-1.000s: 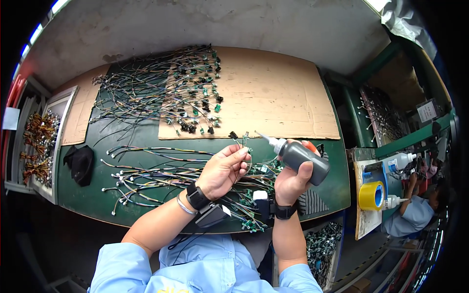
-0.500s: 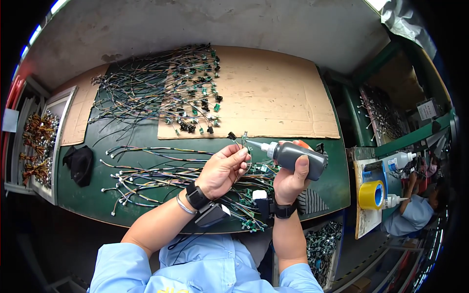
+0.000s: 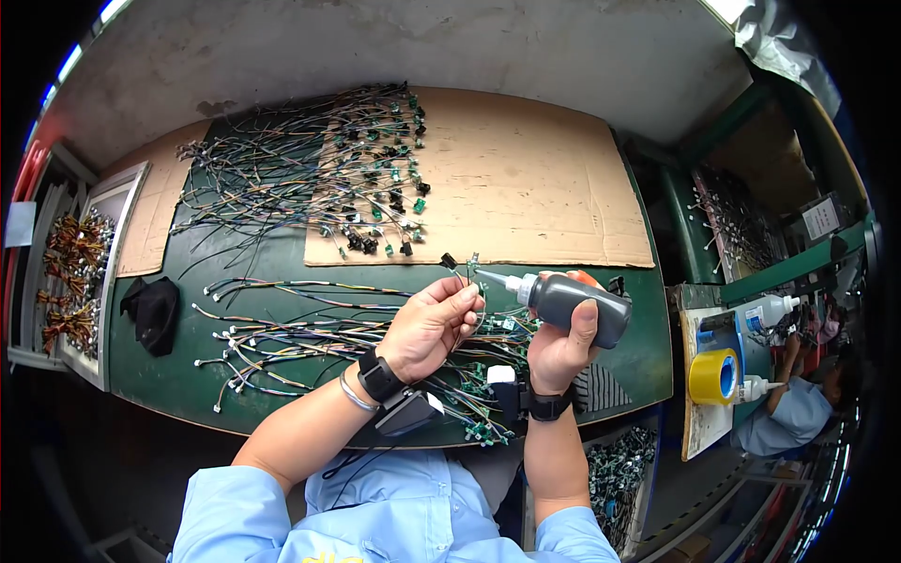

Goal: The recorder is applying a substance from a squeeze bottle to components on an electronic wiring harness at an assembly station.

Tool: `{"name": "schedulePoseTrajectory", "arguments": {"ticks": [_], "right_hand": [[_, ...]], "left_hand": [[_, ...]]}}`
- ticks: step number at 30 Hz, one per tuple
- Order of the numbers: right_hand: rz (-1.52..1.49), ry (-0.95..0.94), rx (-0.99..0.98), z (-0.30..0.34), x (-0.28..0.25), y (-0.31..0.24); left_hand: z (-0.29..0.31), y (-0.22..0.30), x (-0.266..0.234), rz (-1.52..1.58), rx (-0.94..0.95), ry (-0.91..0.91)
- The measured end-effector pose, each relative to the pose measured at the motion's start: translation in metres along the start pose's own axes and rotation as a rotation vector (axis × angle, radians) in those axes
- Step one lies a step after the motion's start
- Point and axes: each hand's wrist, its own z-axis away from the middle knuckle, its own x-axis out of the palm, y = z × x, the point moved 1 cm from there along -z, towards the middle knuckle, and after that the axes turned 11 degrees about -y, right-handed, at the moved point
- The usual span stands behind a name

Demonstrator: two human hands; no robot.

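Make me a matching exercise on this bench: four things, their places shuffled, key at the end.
Things:
1. Dark squeeze bottle
2. Black cloth
3. Yellow tape roll
4. Wire piece with a black end

Places:
A. On the left part of the green table
B. Pinched in the left hand
C. Gripped in the right hand
D. Off to the right, beyond the green table's right edge

Right pairs: 1-C, 2-A, 3-D, 4-B.
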Motion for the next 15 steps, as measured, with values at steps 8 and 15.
{"name": "schedulePoseTrajectory", "arguments": {"ticks": [8, 15], "right_hand": [[-0.019, 0.021, -0.018, 0.0003, 0.0021, -0.0008], [-0.014, 0.025, 0.038, -0.0008, -0.0005, 0.0000]], "left_hand": [[-0.0001, -0.0009, -0.0019, 0.002, -0.005, -0.009], [0.0005, -0.0002, 0.0004, -0.011, -0.003, -0.018]]}}
